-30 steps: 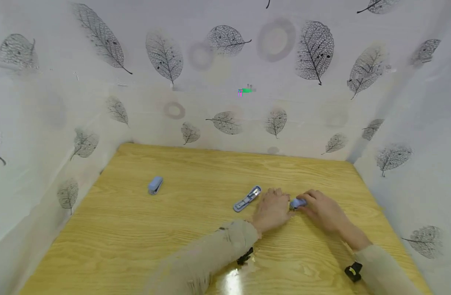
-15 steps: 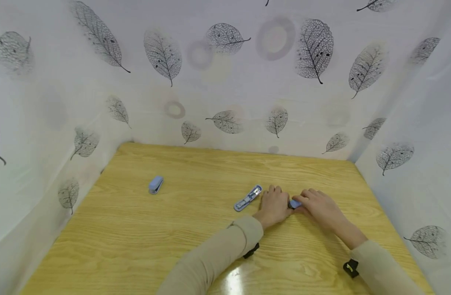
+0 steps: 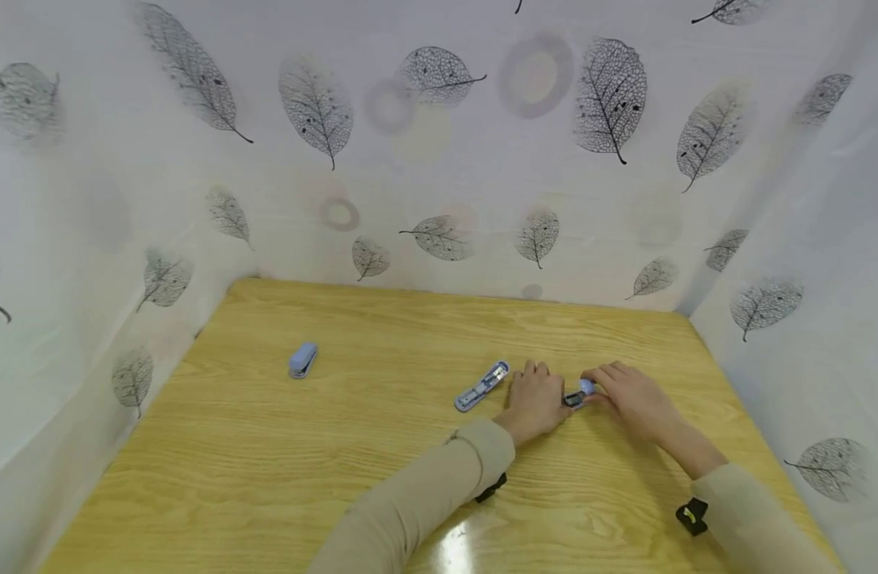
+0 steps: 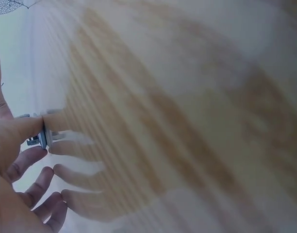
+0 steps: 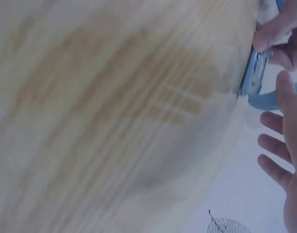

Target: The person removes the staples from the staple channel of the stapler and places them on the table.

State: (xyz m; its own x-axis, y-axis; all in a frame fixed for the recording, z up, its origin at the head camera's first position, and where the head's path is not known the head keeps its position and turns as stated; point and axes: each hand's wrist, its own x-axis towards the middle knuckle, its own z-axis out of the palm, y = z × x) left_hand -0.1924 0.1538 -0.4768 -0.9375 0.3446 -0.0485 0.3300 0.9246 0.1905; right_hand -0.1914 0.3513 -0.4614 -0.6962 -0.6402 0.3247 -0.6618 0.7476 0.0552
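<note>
Both hands work on one small blue stapler (image 3: 573,399) close over the right side of the table. My left hand (image 3: 537,402) pinches the base at one end between thumb and index finger, the other fingers spread beside it. At the opposite end, my right hand (image 3: 634,400) holds the blue top cover (image 3: 587,387), which is swung up from the base. The right wrist view shows the metal inside of the stapler (image 5: 254,73) exposed and the cover standing at an angle. Left of the left hand, a second stapler (image 3: 482,387) lies opened flat.
A third blue stapler (image 3: 303,360), folded together, stands at the left on the wooden table (image 3: 381,446). Walls covered in leaf-patterned sheeting (image 3: 439,175) enclose the table's back and sides.
The top cover has tilted up and to the right with the right hand, baring the stapler's dark inside. The left hand and the other two staplers stay in place.
</note>
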